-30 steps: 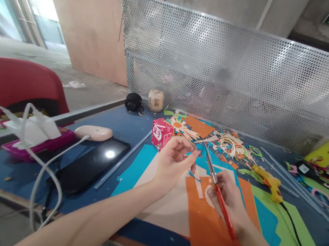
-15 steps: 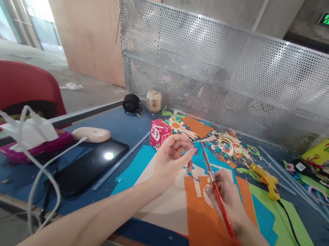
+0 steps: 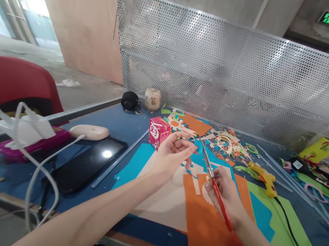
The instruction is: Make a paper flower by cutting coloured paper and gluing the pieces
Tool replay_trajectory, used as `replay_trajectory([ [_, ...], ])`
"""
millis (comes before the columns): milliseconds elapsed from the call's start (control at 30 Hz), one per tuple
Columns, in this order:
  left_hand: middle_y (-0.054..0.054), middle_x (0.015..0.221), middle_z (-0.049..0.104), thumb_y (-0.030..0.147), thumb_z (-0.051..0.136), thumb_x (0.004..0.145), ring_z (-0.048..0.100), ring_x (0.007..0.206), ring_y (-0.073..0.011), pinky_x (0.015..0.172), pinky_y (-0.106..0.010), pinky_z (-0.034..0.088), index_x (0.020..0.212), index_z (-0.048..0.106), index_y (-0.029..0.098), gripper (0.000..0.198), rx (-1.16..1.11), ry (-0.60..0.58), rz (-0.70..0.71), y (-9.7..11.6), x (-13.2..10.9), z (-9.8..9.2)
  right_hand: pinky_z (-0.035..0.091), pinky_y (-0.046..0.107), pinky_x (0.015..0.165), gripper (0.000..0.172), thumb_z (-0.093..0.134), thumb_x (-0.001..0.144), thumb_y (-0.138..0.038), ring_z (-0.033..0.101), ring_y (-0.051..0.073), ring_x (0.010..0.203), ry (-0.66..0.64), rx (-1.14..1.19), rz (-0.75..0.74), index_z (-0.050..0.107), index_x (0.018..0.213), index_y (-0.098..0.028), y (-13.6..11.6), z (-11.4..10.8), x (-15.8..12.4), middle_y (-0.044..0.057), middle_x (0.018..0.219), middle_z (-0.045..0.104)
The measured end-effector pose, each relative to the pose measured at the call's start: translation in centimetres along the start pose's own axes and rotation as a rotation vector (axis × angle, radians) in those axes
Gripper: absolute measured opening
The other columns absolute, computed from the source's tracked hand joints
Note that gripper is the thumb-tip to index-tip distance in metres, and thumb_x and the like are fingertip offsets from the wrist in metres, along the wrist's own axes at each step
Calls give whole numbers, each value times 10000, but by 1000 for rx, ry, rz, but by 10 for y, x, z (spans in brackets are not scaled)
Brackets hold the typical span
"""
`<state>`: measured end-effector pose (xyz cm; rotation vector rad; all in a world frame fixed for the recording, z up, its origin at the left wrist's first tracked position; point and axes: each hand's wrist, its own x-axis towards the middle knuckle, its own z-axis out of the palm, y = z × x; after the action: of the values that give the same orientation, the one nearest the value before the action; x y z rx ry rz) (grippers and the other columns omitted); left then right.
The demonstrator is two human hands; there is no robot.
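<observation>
My left hand (image 3: 175,154) is raised above the sheets with thumb and forefinger pinched together on a small blue piece of craft sheet (image 3: 199,148). To its right, my right hand (image 3: 228,193) grips scissors (image 3: 222,207) with red handles. The metal blades point away from me, toward the blue piece, and look nearly closed. Beneath the hands lie an orange sheet (image 3: 196,236), a pale sheet (image 3: 158,203) and blue sheets (image 3: 138,158). Partly behind the right hand is a pale disc with a toothed edge (image 3: 207,194).
Colourful scraps (image 3: 230,143) and a pink box (image 3: 157,132) lie beyond the hands. A yellow glue gun (image 3: 263,178) with a black cord rests at right, near clear sticks (image 3: 298,185). A phone (image 3: 89,165) and purple power strip (image 3: 22,150) sit at left. A perforated metal panel (image 3: 238,68) stands behind.
The view has shifted slightly, so the table things sit a little farther left and up. More of the blue piece shows at my left fingertips. Both grips are the same.
</observation>
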<state>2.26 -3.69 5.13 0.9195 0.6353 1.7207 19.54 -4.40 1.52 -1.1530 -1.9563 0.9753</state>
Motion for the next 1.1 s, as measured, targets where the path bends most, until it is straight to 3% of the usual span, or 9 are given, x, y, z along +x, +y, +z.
replay_trajectory([
  [367, 50, 615, 615, 197, 750, 578, 488, 364, -41, 322, -161, 392, 858, 528, 166, 359, 3, -67, -57, 0, 3, -4, 294, 203, 398, 231, 503, 786, -365, 353, 67, 461, -53, 27, 41, 317, 804, -230, -3, -1, 0, -70, 622, 385],
  [500, 45, 628, 617, 185, 740, 590, 489, 381, -35, 334, -156, 393, 888, 529, 170, 365, 14, -72, -40, 0, 3, -5, 296, 200, 402, 253, 534, 763, -363, 371, 70, 484, -34, 24, 20, 326, 806, -226, -2, -1, 1, -60, 640, 417],
  [733, 42, 630, 614, 190, 746, 585, 495, 395, -39, 341, -160, 404, 877, 529, 167, 365, 22, -68, -30, 0, 5, -6, 253, 196, 392, 250, 536, 754, -356, 319, 58, 419, 14, -18, 2, 321, 757, -228, -7, -1, 0, -96, 532, 326],
  [1100, 41, 645, 596, 193, 733, 610, 493, 403, -34, 350, -161, 409, 859, 574, 166, 298, 10, -81, -23, -1, 7, -9, 265, 201, 412, 203, 520, 765, -311, 378, 72, 449, 24, -101, -63, 338, 775, -222, 4, -2, 3, -76, 544, 399],
])
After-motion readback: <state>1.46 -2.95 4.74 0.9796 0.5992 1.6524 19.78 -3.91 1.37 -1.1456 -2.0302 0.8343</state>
